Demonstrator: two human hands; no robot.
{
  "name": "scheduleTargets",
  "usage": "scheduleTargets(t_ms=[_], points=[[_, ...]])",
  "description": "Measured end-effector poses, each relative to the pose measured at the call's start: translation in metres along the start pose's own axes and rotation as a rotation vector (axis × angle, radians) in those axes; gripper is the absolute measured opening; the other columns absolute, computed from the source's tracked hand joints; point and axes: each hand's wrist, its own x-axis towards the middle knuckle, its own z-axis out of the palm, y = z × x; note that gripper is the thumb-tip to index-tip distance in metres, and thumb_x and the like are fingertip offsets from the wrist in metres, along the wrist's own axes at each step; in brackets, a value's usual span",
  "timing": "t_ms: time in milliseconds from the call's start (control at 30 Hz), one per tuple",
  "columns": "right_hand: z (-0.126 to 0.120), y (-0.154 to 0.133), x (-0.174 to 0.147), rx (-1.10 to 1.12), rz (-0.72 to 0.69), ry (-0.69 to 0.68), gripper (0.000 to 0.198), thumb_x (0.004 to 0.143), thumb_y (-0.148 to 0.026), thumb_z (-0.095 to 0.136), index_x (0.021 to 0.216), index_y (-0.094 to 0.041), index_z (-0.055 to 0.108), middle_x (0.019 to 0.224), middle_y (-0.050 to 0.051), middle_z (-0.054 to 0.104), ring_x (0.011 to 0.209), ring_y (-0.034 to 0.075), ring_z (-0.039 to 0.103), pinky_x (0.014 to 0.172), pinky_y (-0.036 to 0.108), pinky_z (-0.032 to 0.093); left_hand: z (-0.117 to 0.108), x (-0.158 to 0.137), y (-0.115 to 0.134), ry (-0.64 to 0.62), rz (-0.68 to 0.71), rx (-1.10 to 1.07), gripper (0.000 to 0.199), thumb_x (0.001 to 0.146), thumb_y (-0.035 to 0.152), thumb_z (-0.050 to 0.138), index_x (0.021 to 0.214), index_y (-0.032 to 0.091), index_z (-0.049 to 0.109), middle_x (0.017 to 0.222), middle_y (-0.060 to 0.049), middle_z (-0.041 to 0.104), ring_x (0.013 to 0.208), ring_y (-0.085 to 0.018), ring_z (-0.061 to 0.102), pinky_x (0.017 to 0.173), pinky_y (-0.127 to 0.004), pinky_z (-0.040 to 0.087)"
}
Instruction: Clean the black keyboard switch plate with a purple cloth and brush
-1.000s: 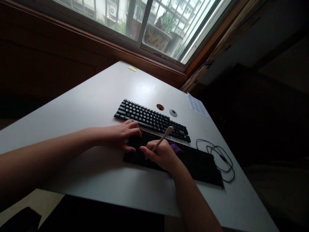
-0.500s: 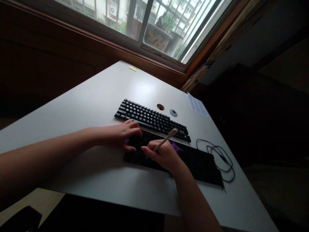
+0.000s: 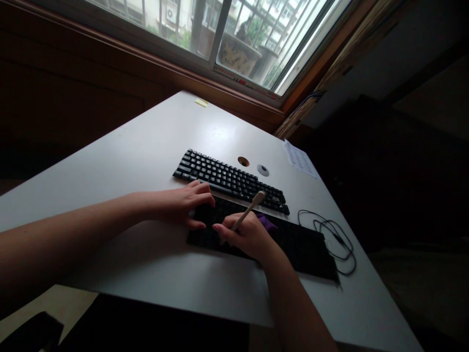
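Stick (image 3: 248, 210) sits pinched in right hand (image 3: 249, 234) while left hand (image 3: 187, 204) rests, spread, on the black panel (image 3: 302, 248)

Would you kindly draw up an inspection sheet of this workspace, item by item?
Surface: white table, with a round hole and a grey ring beyond the keys.
Job's things: black keys in keyboard rows; dark panel on the near side of them; pale stick-like tool.
Clutter: purple item on the panel, partly hidden; printed paper and yellow slip near the far edges.
Left hand: at the panel's left end, thumb and fingers spread apart.
Right hand: grips the tool over the panel.
Cables: thin dark cable, loosely looped by the panel's right end.
Surroundings: barred window beyond the table; dim room at right.
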Motion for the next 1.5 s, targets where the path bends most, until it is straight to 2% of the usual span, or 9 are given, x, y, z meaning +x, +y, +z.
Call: scheduleTargets(t_ms=[67,200,333,467,600,700,867,1067,1500], points=[[0.001,0.000,0.000,-0.028,-0.006,0.037,0.040,0.100,-0.035,0.060,0.065,-0.017,0.065,0.057,-0.002,0.061,0.052,0.008,0.055,0.055,0.021,0.038,0.000,0.000,0.000,-0.003,-0.007,-0.002,0.048,0.084,0.038,0.077,0.123,0.020,0.057,0.117,-0.011,0.053,0.104,-0.028,0.049,0.089,-0.041,0.049],[0.002,-0.001,-0.001,0.001,-0.016,-0.046,0.039,0.100,-0.035,0.061,0.065,-0.018,0.065,0.058,-0.002,0.063,0.054,0.009,0.056,0.056,0.021,0.040,0.001,-0.001,-0.001,0.003,0.001,0.000,0.049,0.084,0.040,0.077,0.123,0.020,0.056,0.117,-0.011,0.053,0.104,-0.028,0.050,0.089,-0.042,0.049],[0.000,-0.002,-0.002,-0.054,0.005,0.000,0.041,0.101,-0.036,0.059,0.066,-0.017,0.065,0.058,-0.001,0.061,0.054,0.009,0.055,0.057,0.022,0.039,0.002,-0.001,-0.002,0.016,0.012,0.002,0.049,0.084,0.039,0.077,0.124,0.021,0.056,0.117,-0.011,0.053,0.104,-0.028,0.050,0.089,-0.040,0.049],[-0.002,-0.003,-0.003,-0.010,-0.009,-0.066,0.040,0.101,-0.035,0.060,0.065,-0.018,0.063,0.059,-0.002,0.061,0.055,0.009,0.055,0.057,0.022,0.038,0.001,-0.001,-0.002,0.009,0.001,0.003,0.049,0.083,0.039,0.078,0.124,0.021,0.056,0.117,-0.011,0.054,0.104,-0.028,0.050,0.090,-0.042,0.049],[-0.002,-0.004,-0.003,-0.076,-0.006,-0.031,0.042,0.101,-0.034,0.059,0.063,-0.018,0.059,0.058,-0.003,0.057,0.055,0.009,0.051,0.058,0.023,0.036,0.000,-0.001,-0.001,0.006,0.000,-0.009,0.048,0.084,0.039,0.077,0.123,0.020,0.057,0.116,-0.011,0.054,0.104,-0.028,0.050,0.090,-0.042,0.048],[-0.002,-0.005,-0.003,-0.095,-0.014,-0.068,0.044,0.102,-0.035,0.058,0.062,-0.018,0.057,0.057,-0.003,0.055,0.055,0.008,0.049,0.058,0.023,0.035,0.000,0.000,0.000,0.000,-0.007,-0.011,0.048,0.084,0.039,0.076,0.123,0.019,0.057,0.117,-0.012,0.054,0.104,-0.028,0.050,0.089,-0.041,0.048],[-0.002,-0.005,-0.004,-0.099,-0.018,-0.026,0.043,0.102,-0.035,0.058,0.062,-0.018,0.057,0.057,-0.003,0.054,0.054,0.008,0.049,0.058,0.023,0.035,0.002,-0.001,-0.002,0.014,0.004,-0.017,0.047,0.085,0.040,0.075,0.123,0.020,0.057,0.117,-0.012,0.054,0.103,-0.028,0.050,0.088,-0.041,0.049],[-0.010,-0.002,-0.007,-0.102,0.020,-0.092,0.043,0.103,-0.035,0.056,0.063,-0.018,0.061,0.056,-0.002,0.058,0.054,0.009,0.052,0.056,0.023,0.037,0.003,-0.002,-0.003,0.028,0.006,-0.022,0.048,0.084,0.039,0.076,0.124,0.021,0.057,0.117,-0.011,0.054,0.103,-0.027,0.050,0.089,-0.041,0.048],[-0.007,-0.004,-0.007,-0.016,-0.028,0.027,0.041,0.101,-0.039,0.060,0.067,-0.017,0.067,0.061,-0.001,0.063,0.056,0.010,0.057,0.058,0.022,0.042,0.003,-0.002,-0.003,0.015,0.008,0.002,0.048,0.085,0.041,0.075,0.125,0.021,0.056,0.118,-0.011,0.053,0.103,-0.028,0.049,0.089,-0.043,0.049]])
